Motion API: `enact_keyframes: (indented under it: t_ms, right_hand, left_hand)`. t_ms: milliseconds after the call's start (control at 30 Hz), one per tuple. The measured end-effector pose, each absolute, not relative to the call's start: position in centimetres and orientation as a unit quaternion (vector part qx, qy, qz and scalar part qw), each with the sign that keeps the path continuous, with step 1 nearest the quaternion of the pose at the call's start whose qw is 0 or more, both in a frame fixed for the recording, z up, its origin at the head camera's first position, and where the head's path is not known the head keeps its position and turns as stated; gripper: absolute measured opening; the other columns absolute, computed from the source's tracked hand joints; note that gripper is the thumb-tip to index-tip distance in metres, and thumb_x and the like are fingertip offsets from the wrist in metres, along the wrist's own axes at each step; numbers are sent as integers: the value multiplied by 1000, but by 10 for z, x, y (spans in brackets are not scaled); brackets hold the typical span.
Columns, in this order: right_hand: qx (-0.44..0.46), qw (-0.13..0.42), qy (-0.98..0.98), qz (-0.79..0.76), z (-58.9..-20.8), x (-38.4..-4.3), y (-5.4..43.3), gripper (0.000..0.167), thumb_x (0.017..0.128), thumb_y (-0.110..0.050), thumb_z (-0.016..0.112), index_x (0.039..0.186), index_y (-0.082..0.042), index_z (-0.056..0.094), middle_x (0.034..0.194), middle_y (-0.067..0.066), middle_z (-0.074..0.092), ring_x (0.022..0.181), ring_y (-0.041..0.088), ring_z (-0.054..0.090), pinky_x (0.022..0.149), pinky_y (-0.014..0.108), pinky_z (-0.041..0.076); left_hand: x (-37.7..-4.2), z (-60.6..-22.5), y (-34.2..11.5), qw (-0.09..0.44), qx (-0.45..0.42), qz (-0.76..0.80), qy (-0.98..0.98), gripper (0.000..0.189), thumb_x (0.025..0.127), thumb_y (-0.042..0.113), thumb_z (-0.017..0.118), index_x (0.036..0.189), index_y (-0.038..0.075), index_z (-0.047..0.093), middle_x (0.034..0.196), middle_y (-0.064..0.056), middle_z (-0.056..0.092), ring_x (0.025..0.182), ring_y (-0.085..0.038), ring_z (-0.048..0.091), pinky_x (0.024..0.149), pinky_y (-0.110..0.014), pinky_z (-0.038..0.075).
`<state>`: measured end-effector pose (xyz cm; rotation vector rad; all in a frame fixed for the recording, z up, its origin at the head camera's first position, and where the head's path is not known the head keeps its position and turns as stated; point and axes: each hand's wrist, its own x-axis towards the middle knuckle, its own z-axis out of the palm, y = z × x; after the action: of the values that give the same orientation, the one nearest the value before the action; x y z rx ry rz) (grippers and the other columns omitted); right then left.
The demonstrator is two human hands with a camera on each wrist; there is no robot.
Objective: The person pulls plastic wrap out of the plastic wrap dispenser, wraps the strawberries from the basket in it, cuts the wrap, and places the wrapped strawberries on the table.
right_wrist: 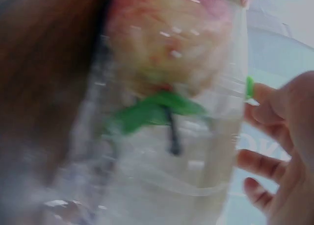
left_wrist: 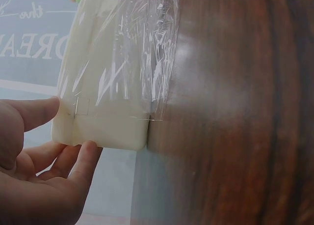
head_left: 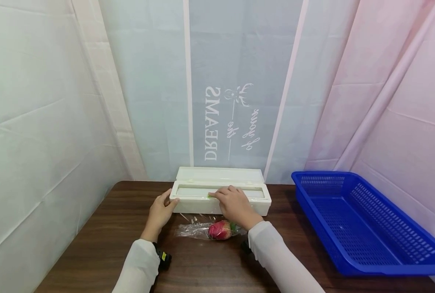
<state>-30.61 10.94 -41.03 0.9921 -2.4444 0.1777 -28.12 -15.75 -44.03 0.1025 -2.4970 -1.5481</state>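
Observation:
A white cling film dispenser box [head_left: 221, 206] stands on the table with its lid [head_left: 219, 175] raised at the back. At its left end, my left hand [head_left: 161, 209] grips the box between thumb and fingers. My right hand [head_left: 236, 203] reaches over the front edge and pinches a small green slider [right_wrist: 249, 87]. Clear cling film [left_wrist: 157, 48] hangs from the box's front. Just in front lies a red-and-yellow peach-like fruit [head_left: 219, 230] with green leaves [right_wrist: 152, 109] and a dark stem, covered by the film.
A blue perforated plastic basket [head_left: 313, 219] stands on the right of the brown wooden table [head_left: 93, 252]. Printed fabric [head_left: 239, 61] hangs right behind the box, and pale cloth [head_left: 38, 122] closes the left side.

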Motion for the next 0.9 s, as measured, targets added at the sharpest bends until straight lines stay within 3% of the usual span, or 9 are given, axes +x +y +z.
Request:
enact_keyframes:
  t_ms: [133, 233, 400, 500, 900]
  right_hand:
    - [346, 228, -908, 58, -405, -304, 108, 33, 99, -19, 60, 129, -28, 69, 116, -3, 68, 104, 24, 61, 85, 43, 48]
    - [346, 222, -909, 73, -403, -303, 106, 29, 99, -25, 62, 128, -21, 70, 115, 1, 68, 103, 25, 61, 87, 44, 48]
    - [363, 240, -887, 154, -405, -303, 96, 22, 98, -11, 65, 117, -1, 71, 107, 11, 70, 97, 28, 63, 89, 41, 52]
    - [361, 251, -878, 192, -405, -301, 90, 18, 97, -5, 65, 112, 3, 72, 102, 13, 71, 96, 29, 65, 87, 39, 54]
    - [289, 245, -902, 207, -411, -299, 81, 14, 94, -18, 73, 100, -6, 74, 95, 4, 68, 89, 20, 66, 78, 32, 57]
  left_hand:
    - [-283, -442, -157, 103, 36, -527, -843, 62, 101, 27, 63, 153, 3, 39, 149, -25, 39, 134, -43, 44, 102, -54, 44]
    - [-284, -442, -157, 106, 36, -524, -844, 62, 101, 28, 63, 153, 3, 39, 149, -26, 39, 134, -43, 44, 102, -54, 44]
    - [-283, -442, -158, 108, 35, -517, -849, 63, 101, 28, 63, 153, 2, 39, 147, -26, 41, 133, -43, 44, 102, -55, 44]
    - [-282, -442, -158, 110, 32, -515, -849, 62, 101, 27, 63, 153, 1, 38, 146, -27, 42, 132, -43, 45, 101, -54, 45]
    - [-281, -442, -158, 111, 31, -519, -847, 62, 101, 26, 62, 153, 1, 38, 145, -27, 42, 132, -43, 46, 101, -54, 45]
